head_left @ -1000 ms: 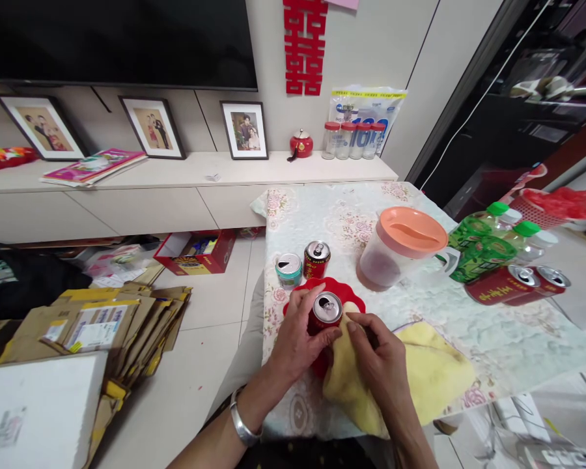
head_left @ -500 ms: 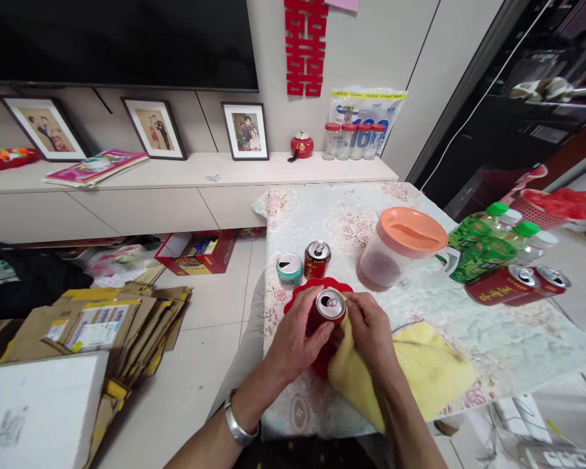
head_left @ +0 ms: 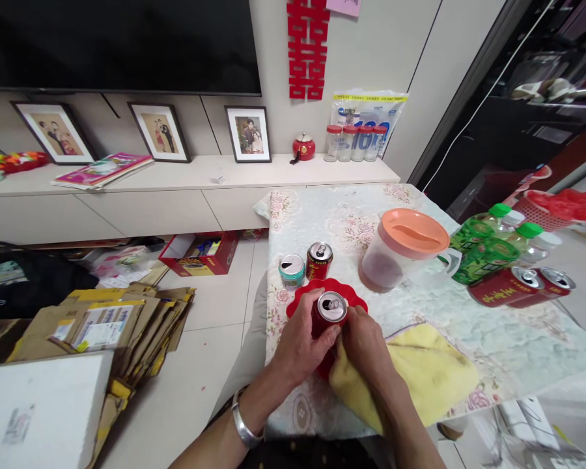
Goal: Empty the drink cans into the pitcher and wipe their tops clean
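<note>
My left hand [head_left: 303, 339] is wrapped round a red drink can [head_left: 332, 307], upright with its top open, over a red scalloped plate [head_left: 356, 296]. On the can's right side, my right hand [head_left: 368, 339] is closed on a yellow cloth [head_left: 424, 365], the rest of which spreads over the table to the right. My fingers partly hide where cloth and can meet. Just beyond the plate stand a second, smaller red can [head_left: 319, 260] and a short teal can [head_left: 292, 271] with its top cut open.
A clear pitcher [head_left: 381, 260] with an orange lid stands behind my right hand. Green-capped bottles [head_left: 488, 254] and two red cans [head_left: 505, 288] lie at the right of the floral-covered table [head_left: 322, 215]. Flattened cardboard [head_left: 141, 332] and a red box [head_left: 209, 260] sit on the floor.
My right hand has shifted slightly down along the can's side with the cloth, and more of the plate's right rim shows. My left hand keeps its hold on the can.
</note>
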`<state>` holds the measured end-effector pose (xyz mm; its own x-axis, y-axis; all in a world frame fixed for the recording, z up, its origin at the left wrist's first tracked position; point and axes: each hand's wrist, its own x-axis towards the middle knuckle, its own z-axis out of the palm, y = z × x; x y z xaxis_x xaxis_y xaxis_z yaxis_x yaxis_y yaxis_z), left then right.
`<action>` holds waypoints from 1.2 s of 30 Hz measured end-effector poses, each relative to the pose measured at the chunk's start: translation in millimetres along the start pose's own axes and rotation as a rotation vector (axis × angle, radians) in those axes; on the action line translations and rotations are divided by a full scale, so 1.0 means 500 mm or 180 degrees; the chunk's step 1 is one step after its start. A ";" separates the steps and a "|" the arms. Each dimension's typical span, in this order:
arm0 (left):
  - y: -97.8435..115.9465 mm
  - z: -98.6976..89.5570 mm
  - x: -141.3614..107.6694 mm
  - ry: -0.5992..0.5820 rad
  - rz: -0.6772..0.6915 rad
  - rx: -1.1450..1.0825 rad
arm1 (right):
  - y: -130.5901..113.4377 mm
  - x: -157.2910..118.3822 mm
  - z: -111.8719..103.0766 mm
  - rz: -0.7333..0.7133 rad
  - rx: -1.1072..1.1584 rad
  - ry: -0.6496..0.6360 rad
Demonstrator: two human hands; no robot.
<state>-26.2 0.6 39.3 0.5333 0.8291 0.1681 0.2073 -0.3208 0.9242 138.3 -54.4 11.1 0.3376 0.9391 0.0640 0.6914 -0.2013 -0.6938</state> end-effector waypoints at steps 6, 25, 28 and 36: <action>0.000 0.002 0.005 0.0023 -0.0053 -0.0076 | -0.020 -0.044 -0.033 0.0065 0.0359 0.0154; -0.006 -0.003 0.009 -0.0003 0.0039 -0.0146 | 0.004 0.031 -0.016 -0.0413 0.0248 0.0200; -0.008 -0.001 0.008 0.0005 -0.0034 -0.0145 | 0.003 0.026 -0.008 -0.0325 0.0046 -0.0022; -0.007 -0.006 0.009 -0.0031 0.0190 0.0234 | -0.007 0.004 0.002 -0.0063 -0.0203 -0.0122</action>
<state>-27.1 6.6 37.9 0.5544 0.8031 0.2185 0.2344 -0.4026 0.8849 135.9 -51.4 13.2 0.2998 0.9527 0.0489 0.7374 -0.1989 -0.6455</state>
